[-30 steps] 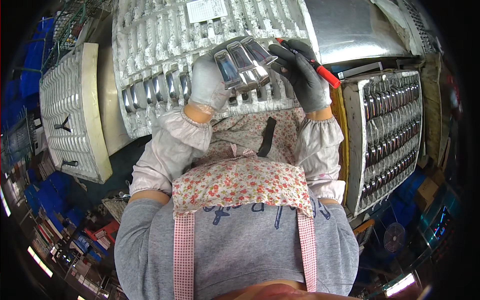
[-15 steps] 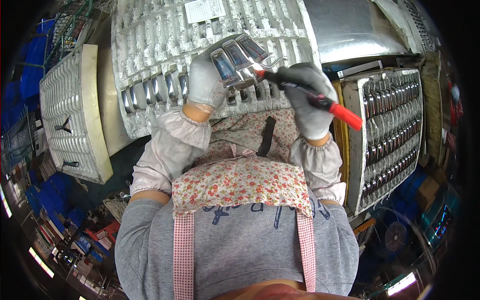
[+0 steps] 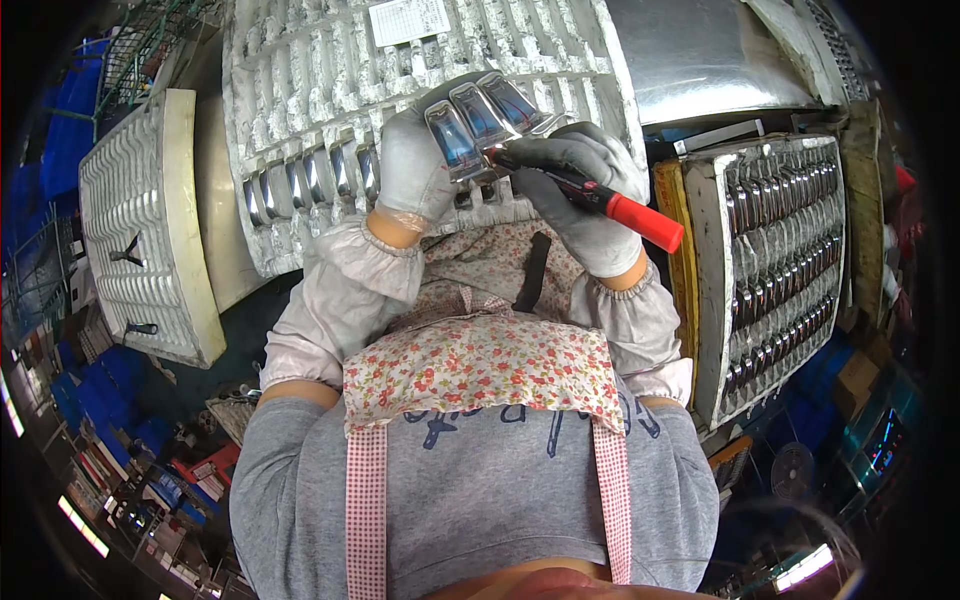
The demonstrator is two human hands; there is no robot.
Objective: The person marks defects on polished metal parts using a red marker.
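Note:
Three shiny chrome metal pieces [image 3: 478, 113] are fanned out side by side in my gloved left hand [image 3: 410, 165], whose fingers curl behind them. My gloved right hand [image 3: 590, 205] grips a red-and-black marker pen [image 3: 645, 221]. The pen's front end meets the lower end of the chrome pieces; its exact tip is hard to make out. Both hands are raised above a white slotted foam tray [image 3: 310, 100]. Below my left hand, a row of similar chrome pieces [image 3: 312, 180] stands in the tray's slots.
A printed paper sheet [image 3: 410, 20] lies on the tray's far part. To the right stands another foam tray [image 3: 725, 290] filled with rows of chrome pieces. A slotted foam block [image 3: 140, 240] is at the left, and a bare metal surface [image 3: 710, 60] at the far right.
My right hand has shifted left with the marker, bringing its front end lower on the chrome pieces. The pieces have tilted slightly in my left hand, which stays nearly in place.

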